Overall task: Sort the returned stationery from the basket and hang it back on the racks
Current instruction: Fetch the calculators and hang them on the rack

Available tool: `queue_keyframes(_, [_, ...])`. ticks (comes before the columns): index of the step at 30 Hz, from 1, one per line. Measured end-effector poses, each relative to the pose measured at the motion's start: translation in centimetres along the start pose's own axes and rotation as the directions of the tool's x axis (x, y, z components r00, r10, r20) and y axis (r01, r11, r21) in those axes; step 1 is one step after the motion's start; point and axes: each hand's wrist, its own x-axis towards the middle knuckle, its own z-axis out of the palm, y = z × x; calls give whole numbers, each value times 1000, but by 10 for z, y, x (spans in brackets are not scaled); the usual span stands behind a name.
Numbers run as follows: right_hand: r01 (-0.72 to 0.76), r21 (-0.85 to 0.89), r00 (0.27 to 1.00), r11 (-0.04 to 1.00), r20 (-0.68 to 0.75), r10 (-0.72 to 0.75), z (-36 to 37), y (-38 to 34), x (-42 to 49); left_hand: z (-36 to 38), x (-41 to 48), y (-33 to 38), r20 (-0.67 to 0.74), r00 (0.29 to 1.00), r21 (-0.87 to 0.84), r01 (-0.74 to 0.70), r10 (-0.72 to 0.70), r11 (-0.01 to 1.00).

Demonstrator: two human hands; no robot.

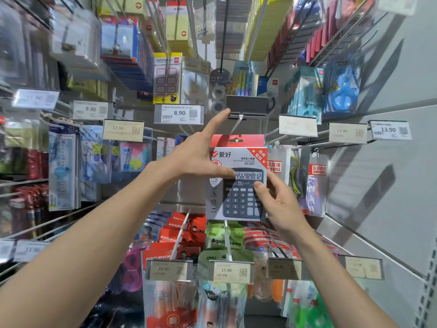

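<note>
Head camera view showed a red and white cardboard pack with a dark grey desk calculator printed on it (237,178), which hung in the middle of the rack wall, its hanging hole at a metal peg (236,140). Left hand (201,155) was spread wide: the thumb lay on the front of the pack, beside the printed display, and the index finger reached up and touched the edge of a blank grey label holder (246,105) at the end of the peg above. Right hand (279,202) held the pack at its right edge, the thumb pressed on the front over the printed keys and the other fingers behind, hidden. Around the pack there were many other hanging goods. A white price tag with 8.90 (179,114) stood to the upper left, and a yellowish price tag with 15.90 (231,271) was below, in front of green packets (223,235).
</note>
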Motion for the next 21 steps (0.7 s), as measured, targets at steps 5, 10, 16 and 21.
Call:
queue_keyframes(5, [-76,-25,996,997,-41,75,2,3,4,-2,-3,7,-28,999,51,16,-15,999])
queue_keyframes(10, [-134,-76,988,988,-84,128,4,14,21,1,-3,6,-54,998,84,15,-10,996])
queue_keyframes(16, [-246,-248,963,937,-175,206,10,38,54,1,-3,7,-47,999,87,-11,15,996])
queue_keyframes(21, [-333,-362,936,871,-237,259,14,47,82,2,-5,4,-55,999,68,0,3,998])
